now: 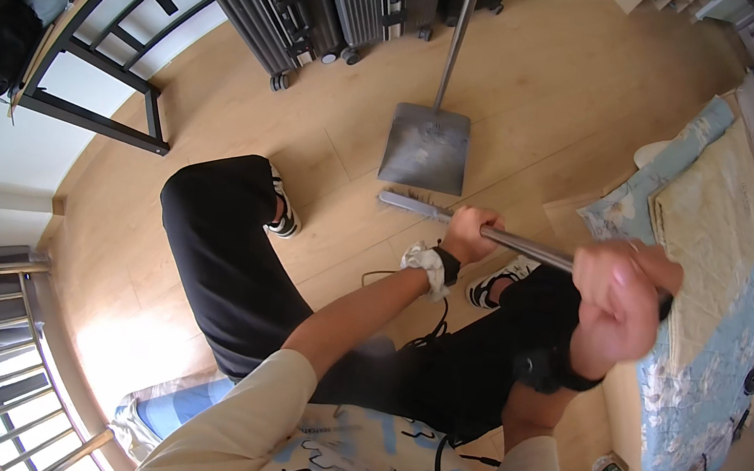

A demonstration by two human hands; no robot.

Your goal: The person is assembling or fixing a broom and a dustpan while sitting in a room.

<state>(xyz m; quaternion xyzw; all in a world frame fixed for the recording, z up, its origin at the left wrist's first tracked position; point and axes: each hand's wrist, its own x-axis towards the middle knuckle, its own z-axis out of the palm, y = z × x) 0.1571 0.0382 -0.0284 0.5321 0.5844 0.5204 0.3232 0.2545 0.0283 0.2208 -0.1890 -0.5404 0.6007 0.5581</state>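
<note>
Grey metal made up the handle of the broom [533, 249], which both hands held over the wood-look floor [343, 141]. Its long axis ran sideways across the person's front, from the right hand [620, 299] at the upper end, leftward and slightly away, down to the pale grey broom head [412, 204]. The left hand [470, 234] was the nearer one to that head, its fingers wrapped around the shaft just beside it; the right hand, somewhat blurred, was clamped around the far end. Straight beyond the head lay the dark grey dustpan [426, 150], ahead of the left hand and a little to its left, lip toward the person, its long handle pointing away, roughly crosswise to the broom. The dark bristles faced that lip, just beside it; whether they touched the floor could not be told.
</note>
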